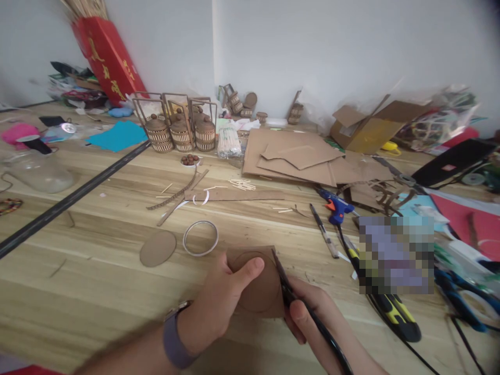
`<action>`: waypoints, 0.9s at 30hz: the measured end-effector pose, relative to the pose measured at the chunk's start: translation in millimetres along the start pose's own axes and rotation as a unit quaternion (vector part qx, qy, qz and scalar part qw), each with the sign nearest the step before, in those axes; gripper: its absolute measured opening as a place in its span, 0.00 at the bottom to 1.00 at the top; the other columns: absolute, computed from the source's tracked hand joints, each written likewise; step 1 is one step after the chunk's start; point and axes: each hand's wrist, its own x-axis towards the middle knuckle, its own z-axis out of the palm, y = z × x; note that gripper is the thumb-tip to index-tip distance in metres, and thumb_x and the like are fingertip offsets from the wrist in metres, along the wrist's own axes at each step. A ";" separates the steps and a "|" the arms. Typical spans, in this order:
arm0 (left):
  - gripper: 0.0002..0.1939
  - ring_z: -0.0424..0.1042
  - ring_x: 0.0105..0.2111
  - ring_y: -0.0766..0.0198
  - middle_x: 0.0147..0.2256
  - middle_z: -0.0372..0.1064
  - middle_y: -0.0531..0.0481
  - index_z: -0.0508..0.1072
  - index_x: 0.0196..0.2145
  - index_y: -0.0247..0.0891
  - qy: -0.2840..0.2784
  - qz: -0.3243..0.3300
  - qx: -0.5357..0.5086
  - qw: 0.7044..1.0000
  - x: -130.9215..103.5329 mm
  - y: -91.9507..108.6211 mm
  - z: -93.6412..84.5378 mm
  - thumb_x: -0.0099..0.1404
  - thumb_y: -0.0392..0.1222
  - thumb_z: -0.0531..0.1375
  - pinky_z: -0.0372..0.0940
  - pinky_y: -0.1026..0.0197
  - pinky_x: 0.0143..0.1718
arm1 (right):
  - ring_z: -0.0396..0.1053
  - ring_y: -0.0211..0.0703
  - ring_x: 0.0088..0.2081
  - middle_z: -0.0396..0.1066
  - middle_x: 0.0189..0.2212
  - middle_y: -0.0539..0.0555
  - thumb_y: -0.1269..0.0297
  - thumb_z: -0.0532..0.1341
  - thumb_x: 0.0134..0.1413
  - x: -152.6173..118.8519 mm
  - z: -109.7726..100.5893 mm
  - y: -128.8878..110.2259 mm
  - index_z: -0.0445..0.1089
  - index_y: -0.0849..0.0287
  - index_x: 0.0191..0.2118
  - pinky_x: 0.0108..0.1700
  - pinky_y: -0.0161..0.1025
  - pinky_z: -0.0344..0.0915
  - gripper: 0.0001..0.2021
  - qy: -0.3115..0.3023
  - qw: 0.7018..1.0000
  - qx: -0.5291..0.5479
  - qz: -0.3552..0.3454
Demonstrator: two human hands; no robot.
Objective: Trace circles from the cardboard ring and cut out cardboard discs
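Observation:
My left hand grips a square piece of brown cardboard by its left side, thumb on top. A circle is drawn on the cardboard. My right hand is closed round black-handled scissors, whose blades lie along the cardboard's right edge. Up and left of my left hand are a white tape ring and a round cardboard disc, both flat on the wooden table.
Stacked cardboard sheets lie at the back. Small bamboo baskets stand beside them. To the right are a blue glue gun, a pen and a yellow-black cutter. A dark strip crosses the table's left part.

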 end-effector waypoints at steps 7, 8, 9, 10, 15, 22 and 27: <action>0.37 0.74 0.54 0.44 0.50 0.79 0.43 0.73 0.55 0.42 0.009 0.000 0.009 1.000 0.6 0.2 -0.4 0.50 0.56 0.75 0.66 0.45 0.58 | 0.52 0.36 0.18 0.56 0.15 0.44 0.26 0.46 0.59 -0.5 0.7 1.1 0.62 0.55 0.26 0.26 0.37 0.54 0.34 0.002 1.000 -0.011 0.003; 0.38 0.74 0.55 0.44 0.50 0.79 0.43 0.73 0.56 0.42 0.010 0.003 0.009 1.000 0.8 0.0 -0.6 0.51 0.56 0.75 0.66 0.45 0.59 | 0.52 0.36 0.18 0.56 0.15 0.44 0.26 0.46 0.58 -0.6 0.9 1.3 0.62 0.55 0.26 0.25 0.37 0.54 0.34 0.002 1.000 -0.011 0.004; 0.38 0.74 0.55 0.45 0.51 0.78 0.43 0.72 0.57 0.43 0.010 0.006 0.009 1.000 1.1 -0.3 -0.9 0.51 0.56 0.75 0.65 0.45 0.59 | 0.52 0.36 0.18 0.56 0.15 0.44 0.26 0.46 0.59 -0.6 1.1 1.7 0.62 0.55 0.26 0.25 0.37 0.53 0.34 0.002 1.000 -0.011 0.006; 0.38 0.73 0.55 0.45 0.51 0.78 0.44 0.72 0.57 0.43 0.010 0.006 0.008 1.000 1.2 -0.7 -1.2 0.51 0.56 0.74 0.66 0.45 0.59 | 0.52 0.36 0.18 0.56 0.15 0.43 0.26 0.46 0.59 -0.7 1.2 2.2 0.62 0.55 0.26 0.24 0.37 0.52 0.34 0.003 1.000 -0.012 0.008; 0.36 0.74 0.54 0.44 0.51 0.78 0.44 0.73 0.56 0.44 -0.002 0.001 0.006 1.000 1.6 -2.5 -2.6 0.52 0.55 0.74 0.67 0.45 0.57 | 0.52 0.36 0.17 0.56 0.14 0.44 0.26 0.46 0.58 -1.5 0.9 5.6 0.63 0.56 0.27 0.23 0.37 0.50 0.35 0.009 1.000 -0.025 0.007; 0.32 0.73 0.55 0.43 0.51 0.78 0.43 0.76 0.51 0.42 0.002 0.000 0.016 1.000 1.0 -0.6 -1.4 0.51 0.57 0.74 0.65 0.44 0.58 | 0.51 0.35 0.18 0.55 0.16 0.44 0.25 0.46 0.58 -2.8 0.6 5.7 0.63 0.56 0.27 0.22 0.36 0.47 0.35 0.009 0.999 -0.034 0.017; 0.34 0.73 0.55 0.43 0.51 0.78 0.43 0.75 0.53 0.43 0.006 -0.003 0.022 1.000 0.3 0.4 -1.1 0.51 0.57 0.74 0.66 0.44 0.58 | 0.50 0.35 0.18 0.55 0.15 0.44 0.26 0.45 0.58 -1.6 0.3 5.4 0.61 0.56 0.26 0.21 0.36 0.47 0.34 0.008 0.999 -0.039 0.014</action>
